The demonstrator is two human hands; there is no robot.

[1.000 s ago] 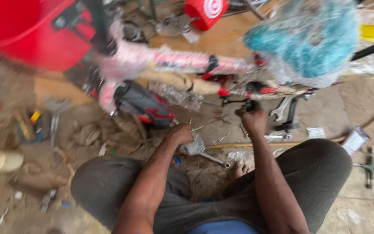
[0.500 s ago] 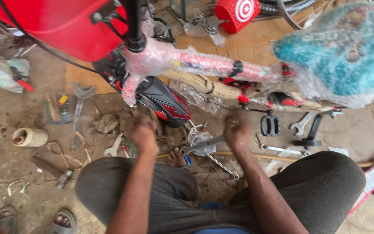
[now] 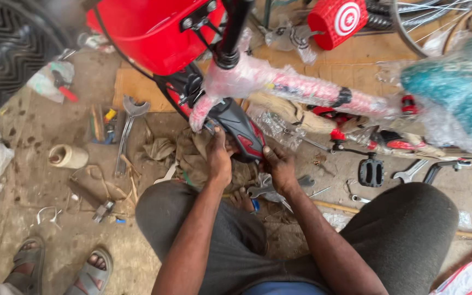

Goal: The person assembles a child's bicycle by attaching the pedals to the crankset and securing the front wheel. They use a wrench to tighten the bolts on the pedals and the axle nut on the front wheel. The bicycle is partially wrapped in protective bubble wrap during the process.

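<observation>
Gripping the black-and-red chain guard [image 3: 240, 133] low on the wrapped red bike frame [image 3: 312, 90], left hand [image 3: 219, 154] had fingers closed on its left side; right hand [image 3: 279, 165] pressed its lower end, fingers curled on it. Spanner [image 3: 127, 131] lay on the floor [image 3: 23, 180]

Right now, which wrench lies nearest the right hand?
The grey wrench just below the right hand, not the long one far left by the cardboard.

Black-and-red chain guard [image 3: 240, 133] sits tilted under the plastic-wrapped pink bike frame [image 3: 307, 90]. Both hands touch its lower end.
</observation>
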